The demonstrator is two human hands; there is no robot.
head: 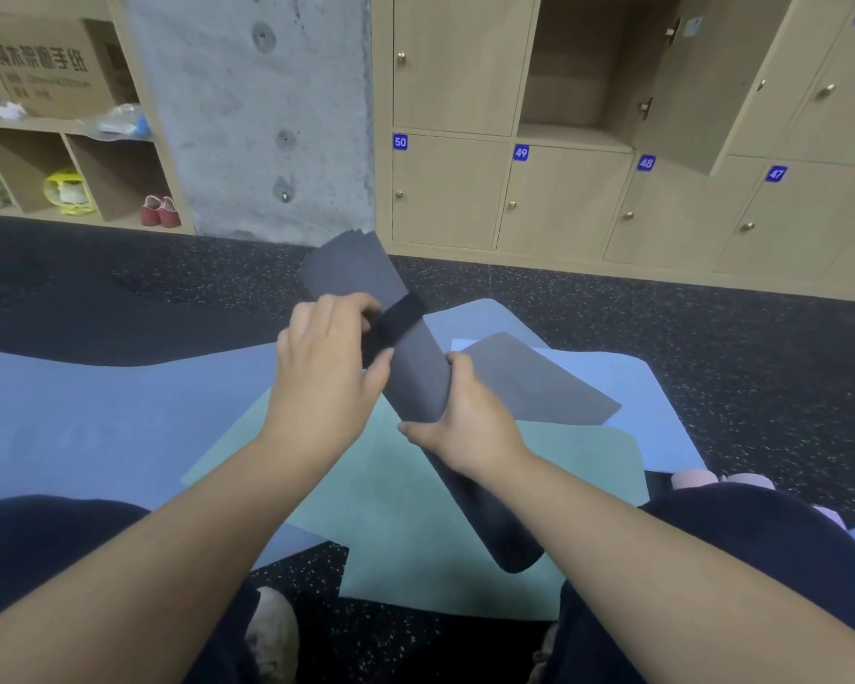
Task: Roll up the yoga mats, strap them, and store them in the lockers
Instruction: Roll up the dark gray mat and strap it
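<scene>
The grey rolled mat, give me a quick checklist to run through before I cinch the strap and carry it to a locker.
1. Roll held: ok, the right hand grips the grey rolled mat at mid-length.
2. Strap around roll: ok, the black strap crosses its upper part.
3. Strap fastened: cannot tell, the left hand holds and covers its end.
4. Roll tight: not ok, a grey flap sticks out on the right.
5. Locker ready: ok, the open locker above number 49 shows nothing inside.
6. Other mats: not ok, the green mat and blue mat lie unrolled.
</scene>
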